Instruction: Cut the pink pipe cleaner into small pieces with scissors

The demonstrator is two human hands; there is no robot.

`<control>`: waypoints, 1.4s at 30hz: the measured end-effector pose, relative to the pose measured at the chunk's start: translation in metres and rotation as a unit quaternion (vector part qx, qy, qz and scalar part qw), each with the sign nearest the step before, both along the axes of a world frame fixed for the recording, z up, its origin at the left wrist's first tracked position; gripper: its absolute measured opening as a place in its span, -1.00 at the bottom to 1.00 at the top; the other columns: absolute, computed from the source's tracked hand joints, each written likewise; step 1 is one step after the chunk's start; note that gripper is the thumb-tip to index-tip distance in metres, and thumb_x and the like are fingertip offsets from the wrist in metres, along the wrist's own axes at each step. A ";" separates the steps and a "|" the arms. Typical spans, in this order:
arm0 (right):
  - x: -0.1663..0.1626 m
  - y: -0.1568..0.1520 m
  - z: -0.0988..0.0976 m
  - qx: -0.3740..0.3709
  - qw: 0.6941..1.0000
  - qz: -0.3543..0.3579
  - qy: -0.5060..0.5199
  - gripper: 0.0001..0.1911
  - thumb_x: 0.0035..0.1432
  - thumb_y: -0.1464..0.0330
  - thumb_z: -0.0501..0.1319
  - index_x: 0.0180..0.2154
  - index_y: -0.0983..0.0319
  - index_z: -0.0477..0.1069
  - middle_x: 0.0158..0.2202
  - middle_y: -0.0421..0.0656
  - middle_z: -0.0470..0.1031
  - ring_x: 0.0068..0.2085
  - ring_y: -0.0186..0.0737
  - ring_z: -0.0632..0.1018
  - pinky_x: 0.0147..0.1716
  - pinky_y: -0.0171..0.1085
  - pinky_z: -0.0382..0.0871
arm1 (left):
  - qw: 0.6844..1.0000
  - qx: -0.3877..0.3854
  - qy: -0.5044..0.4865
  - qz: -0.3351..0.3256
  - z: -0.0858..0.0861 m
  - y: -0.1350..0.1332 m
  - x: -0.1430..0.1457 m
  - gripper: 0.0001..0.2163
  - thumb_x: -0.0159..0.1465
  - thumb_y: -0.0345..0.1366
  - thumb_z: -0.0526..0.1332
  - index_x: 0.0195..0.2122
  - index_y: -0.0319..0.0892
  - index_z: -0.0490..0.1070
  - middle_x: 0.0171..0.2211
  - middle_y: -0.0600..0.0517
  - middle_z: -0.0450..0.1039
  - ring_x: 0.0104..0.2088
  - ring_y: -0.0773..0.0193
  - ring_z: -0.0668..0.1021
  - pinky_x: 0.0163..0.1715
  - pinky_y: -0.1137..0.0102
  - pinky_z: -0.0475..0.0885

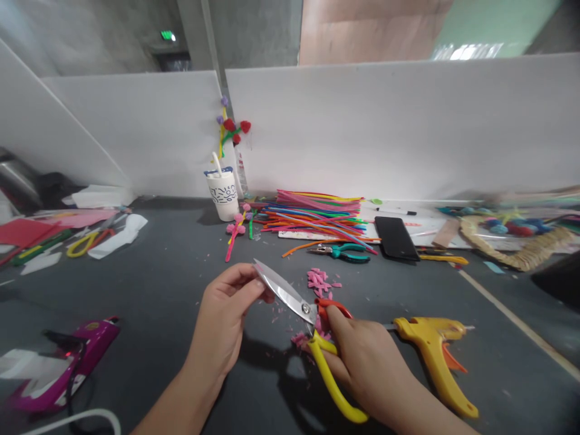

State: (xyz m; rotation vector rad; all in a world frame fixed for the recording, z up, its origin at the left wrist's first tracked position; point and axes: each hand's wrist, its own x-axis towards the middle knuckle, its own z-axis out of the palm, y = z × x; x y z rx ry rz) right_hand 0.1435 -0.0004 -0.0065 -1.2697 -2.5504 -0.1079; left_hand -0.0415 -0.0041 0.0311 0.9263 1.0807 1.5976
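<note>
My right hand [362, 362] grips a pair of scissors [294, 302] by their yellow and orange handles, blades closed and pointing up-left. My left hand [226, 314] is pinched at the blade tip, fingers pressed together on something too small to make out. Small pink cut pieces [319, 281] lie on the dark table just beyond the scissors, with more pink scraps [299, 339] under the handles.
A yellow glue gun [435, 356] lies right of my right hand, a magenta glue gun [67, 362] at the left. Farther back are a pile of coloured pipe cleaners [317, 214], teal pliers [347, 252], a black phone [396, 237], a white cup [223, 192] and pink pipe-cleaner flowers [236, 232].
</note>
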 end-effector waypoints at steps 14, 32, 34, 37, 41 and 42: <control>-0.002 0.001 0.002 -0.079 0.996 -0.030 0.024 -0.70 0.12 0.13 -0.01 -0.42 0.22 0.25 -0.67 -0.17 0.42 -0.67 -0.22 0.40 -0.65 -0.32 -0.08 | 1.000 0.001 0.021 0.013 -0.001 0.001 -0.002 -0.98 0.01 -0.42 0.24 -0.52 -0.19 0.44 -0.57 0.12 0.43 -0.54 0.41 0.44 -0.47 0.52 0.33; -0.004 0.003 0.020 -0.357 0.844 -0.015 0.400 -0.92 -0.01 0.38 0.08 -0.49 0.22 0.19 -0.58 -0.31 0.23 -0.55 -0.42 0.22 -0.59 -0.43 0.12 | 0.955 -0.104 0.244 -0.136 -0.016 -0.001 0.020 -0.96 0.01 -0.37 0.20 -0.50 -0.22 0.38 -0.58 0.09 0.38 -0.53 0.33 0.42 -0.48 0.45 0.30; -0.006 0.005 0.022 -0.391 0.813 -0.035 0.431 -0.94 -0.02 0.39 0.06 -0.50 0.22 0.19 -0.64 -0.34 0.21 -0.63 -0.45 0.19 -0.66 -0.45 0.08 | 0.933 -0.080 0.313 -0.159 -0.020 -0.004 0.027 -0.97 0.02 -0.39 0.16 -0.53 -0.21 0.37 -0.57 0.09 0.36 -0.52 0.32 0.41 -0.48 0.45 0.29; -0.008 0.005 0.023 -0.426 0.782 -0.054 0.452 -0.91 -0.05 0.38 0.07 -0.54 0.22 0.17 -0.70 -0.37 0.18 -0.70 -0.49 0.15 -0.73 -0.47 0.03 | 0.912 -0.047 0.369 -0.173 -0.023 -0.008 0.033 -0.92 0.04 -0.42 0.12 -0.57 -0.19 0.33 -0.58 0.11 0.34 -0.53 0.34 0.39 -0.49 0.46 0.27; -0.006 0.005 0.022 -0.440 0.772 -0.054 0.455 -0.91 -0.06 0.40 0.07 -0.55 0.22 0.17 -0.71 -0.38 0.19 -0.73 -0.51 0.16 -0.76 -0.48 0.02 | 0.914 -0.055 0.352 -0.194 -0.025 -0.010 0.035 -0.92 0.02 -0.44 0.12 -0.58 -0.19 0.33 -0.59 0.11 0.35 -0.53 0.34 0.39 -0.49 0.46 0.26; -0.006 0.006 0.021 -0.445 0.769 -0.053 0.456 -0.92 -0.06 0.39 0.07 -0.55 0.22 0.17 -0.72 -0.38 0.20 -0.73 -0.51 0.16 -0.76 -0.48 0.01 | 0.920 -0.067 0.325 -0.209 -0.024 -0.009 0.035 -0.93 0.03 -0.43 0.13 -0.57 -0.20 0.35 -0.58 0.09 0.37 -0.51 0.33 0.41 -0.47 0.45 0.28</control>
